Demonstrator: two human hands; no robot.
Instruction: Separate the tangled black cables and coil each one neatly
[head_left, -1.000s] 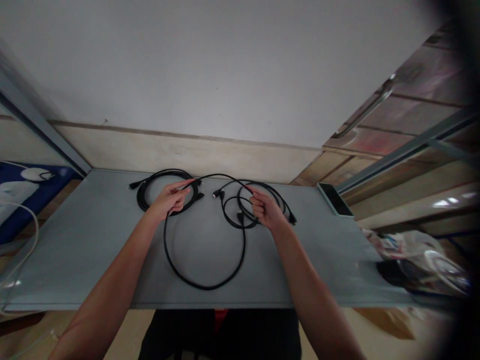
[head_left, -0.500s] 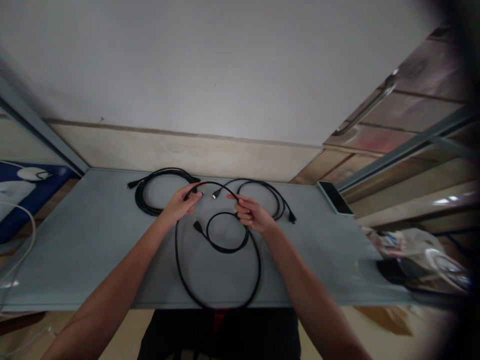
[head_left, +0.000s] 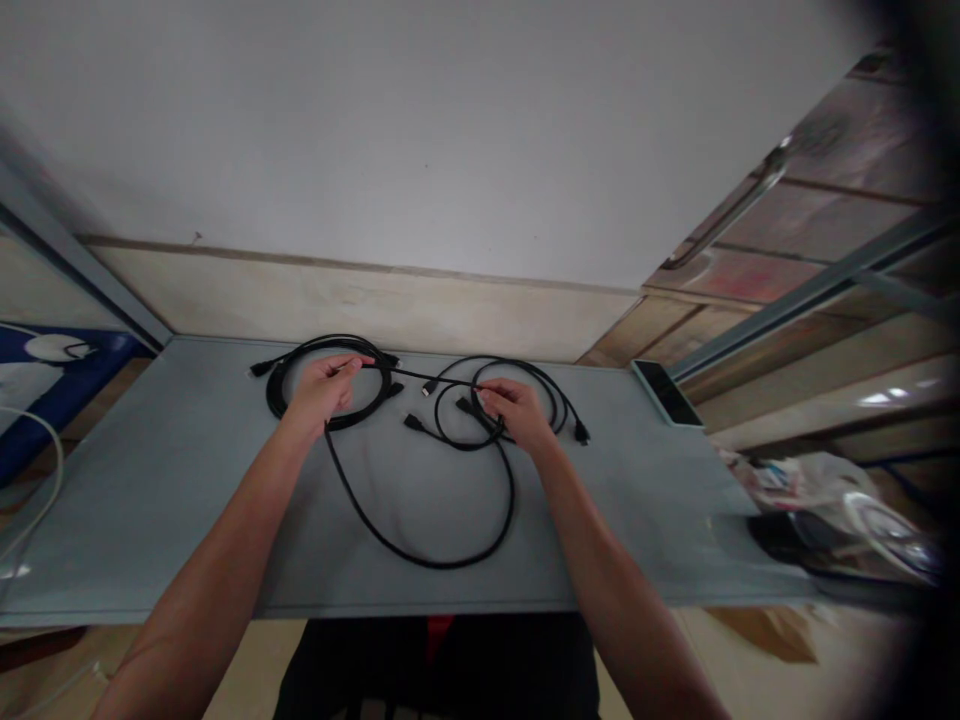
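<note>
A black cable point(head_left: 420, 378) is stretched nearly straight between my left hand point(head_left: 324, 388) and my right hand point(head_left: 514, 405), both closed on it. Its slack hangs in a wide loop toward the table's front edge, and a smaller loop with black connectors point(head_left: 416, 423) is beside my right hand. Behind my left hand lies a coiled black cable point(head_left: 276, 385), partly hidden by the fingers. Another coiled black cable point(head_left: 559, 385) rests behind and right of my right hand, its plug point(head_left: 582, 433) pointing to the front right.
The grey table point(head_left: 172, 480) meets a pale wall. A phone point(head_left: 667, 393) lies at its back right. Plastic bags point(head_left: 825, 480) and a dark object point(head_left: 780, 537) are at the right edge. A blue item point(head_left: 112, 355) and a white cable point(head_left: 56, 470) are at the left.
My left hand has moved left and my right hand slightly right, pulling the arched cable nearly straight. The big loop has risen from the front edge, and the small loop has shifted up and right.
</note>
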